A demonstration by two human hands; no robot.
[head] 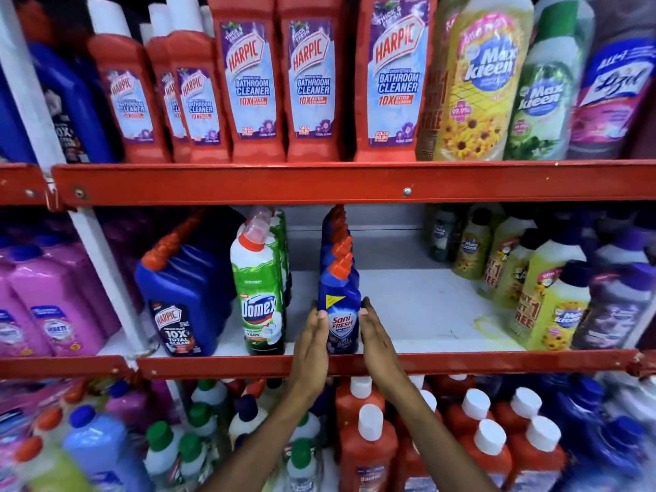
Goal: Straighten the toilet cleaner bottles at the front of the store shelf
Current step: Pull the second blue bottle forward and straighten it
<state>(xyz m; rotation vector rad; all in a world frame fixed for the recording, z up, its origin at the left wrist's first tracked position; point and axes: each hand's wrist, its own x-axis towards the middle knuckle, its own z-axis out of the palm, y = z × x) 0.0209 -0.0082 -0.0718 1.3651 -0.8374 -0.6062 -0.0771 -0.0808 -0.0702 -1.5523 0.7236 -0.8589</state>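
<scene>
Fingers flat, together, pressed on both flanks of Sani Fresh bottle (340, 310): left hand (314, 335) on its left side, right hand (372, 332) on its right. Palm clamp, likely for squaring label forward. Bottle upright at red shelf lip (461, 363), heading row of same bottles. Domex bottle (261, 300) near on left; bare shelf floor (419, 303) to right gives shifting room.

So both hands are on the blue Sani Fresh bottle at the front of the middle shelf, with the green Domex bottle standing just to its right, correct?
Not quite. The head view shows the green Domex bottle to the left of the blue Sani Fresh bottle, not the right. The rest holds: left hand and right hand flank it at the front of the middle shelf.
</scene>
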